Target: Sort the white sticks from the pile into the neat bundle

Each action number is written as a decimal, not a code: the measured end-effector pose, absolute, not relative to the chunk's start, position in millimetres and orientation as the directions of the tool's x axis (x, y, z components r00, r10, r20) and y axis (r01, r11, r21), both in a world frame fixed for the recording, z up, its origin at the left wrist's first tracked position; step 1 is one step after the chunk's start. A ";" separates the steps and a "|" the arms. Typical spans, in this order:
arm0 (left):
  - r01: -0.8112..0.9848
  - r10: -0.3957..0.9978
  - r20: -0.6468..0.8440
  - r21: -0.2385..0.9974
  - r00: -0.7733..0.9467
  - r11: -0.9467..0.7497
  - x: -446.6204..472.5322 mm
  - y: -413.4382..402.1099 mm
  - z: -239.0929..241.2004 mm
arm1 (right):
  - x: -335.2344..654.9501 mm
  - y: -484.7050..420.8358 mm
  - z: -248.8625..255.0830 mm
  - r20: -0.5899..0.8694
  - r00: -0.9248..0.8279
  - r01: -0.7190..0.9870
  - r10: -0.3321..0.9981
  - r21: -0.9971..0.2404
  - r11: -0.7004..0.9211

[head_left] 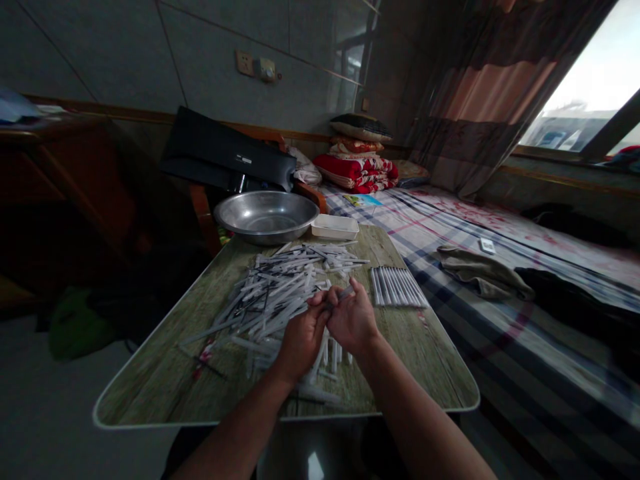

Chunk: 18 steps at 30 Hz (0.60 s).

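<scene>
My left hand (303,337) and my right hand (353,319) meet over the middle of the table (165,380). The right palm is turned up, its fingers curled around a slim greyish pen piece (345,292). The left fingers are pinched at the near end of that piece; the exact grip is partly hidden. Beyond and left of my hands spreads a loose heap of whitish, translucent pen parts (273,293), with some thin dark pieces mixed in. To the right lies a neat side-by-side row of white pens (399,287) with dark far ends.
A wide metal basin (267,217) and a white plastic tray (335,227) stand along the table's far edge. On the right is a bed (425,227) with a checked sheet, clothing (483,272) and folded red bedding (357,171). A dark case-like object (225,153) leans behind the basin.
</scene>
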<state>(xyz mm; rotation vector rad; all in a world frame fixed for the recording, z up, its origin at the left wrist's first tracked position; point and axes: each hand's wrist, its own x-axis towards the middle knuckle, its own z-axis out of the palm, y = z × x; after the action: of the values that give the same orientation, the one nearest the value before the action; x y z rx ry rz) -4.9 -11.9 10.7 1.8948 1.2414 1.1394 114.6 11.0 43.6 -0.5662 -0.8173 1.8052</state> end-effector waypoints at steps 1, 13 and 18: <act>0.419 0.921 0.338 0.820 0.194 -0.390 -4.8 -12.1 10.2 | 114.2 10.8 44.0 -0.004 -0.349 -0.605 0.937 -0.762 -0.229; 0.508 0.916 0.356 0.763 0.186 -0.400 -3.7 -14.6 8.4 | 113.0 10.4 46.6 -0.004 -0.335 -0.570 0.942 -0.795 -0.206; 0.477 0.913 0.361 0.780 0.189 -0.406 -2.9 -13.6 9.7 | 112.8 10.1 46.2 0.015 -0.341 -0.575 0.940 -0.794 -0.195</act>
<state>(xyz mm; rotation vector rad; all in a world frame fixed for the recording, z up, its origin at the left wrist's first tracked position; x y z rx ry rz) -2.9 -13.6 9.7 1.9660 1.2970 1.1377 112.8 10.1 46.2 -0.5973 -0.8801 1.7569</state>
